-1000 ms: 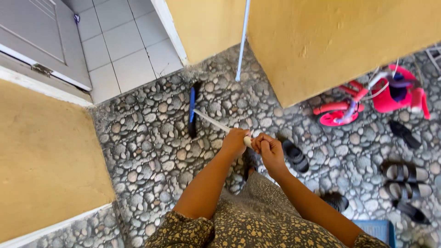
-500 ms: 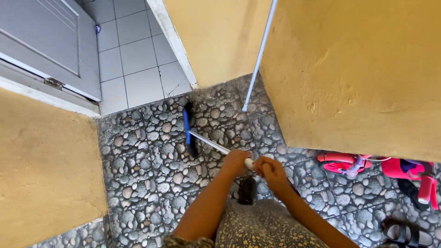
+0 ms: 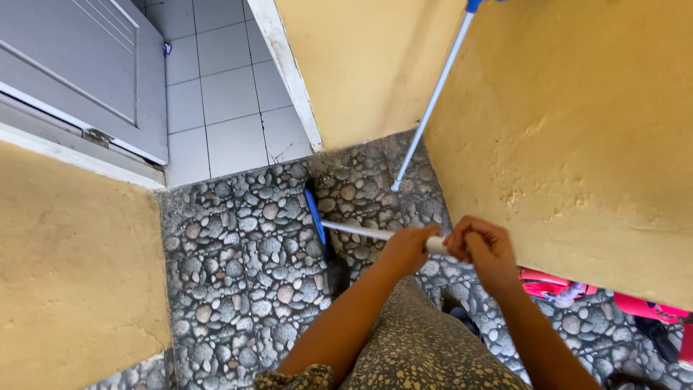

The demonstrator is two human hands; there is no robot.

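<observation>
Both of my hands grip the white handle [image 3: 357, 231] of a floor tool. My left hand [image 3: 409, 249] holds it further down and my right hand [image 3: 486, 249] closes around its top end. The handle slants down to a blue head [image 3: 315, 217] that rests on the pebble-patterned floor [image 3: 238, 260] near the corner of a yellow wall [image 3: 361, 65]. My patterned skirt [image 3: 426, 347] fills the bottom of the view.
A second pole [image 3: 433, 101], pale blue and white, leans against the yellow wall on the right [image 3: 577, 123]. A grey door [image 3: 72, 72] stands open over white floor tiles [image 3: 224, 108]. Another yellow wall [image 3: 72, 260] is on the left. A red toy vehicle [image 3: 570, 289] shows at the lower right.
The view has swung left and closer to the wall corner. The red toy and the sandals have slid mostly out of sight. The blue head now lies nearer the white tiles.
</observation>
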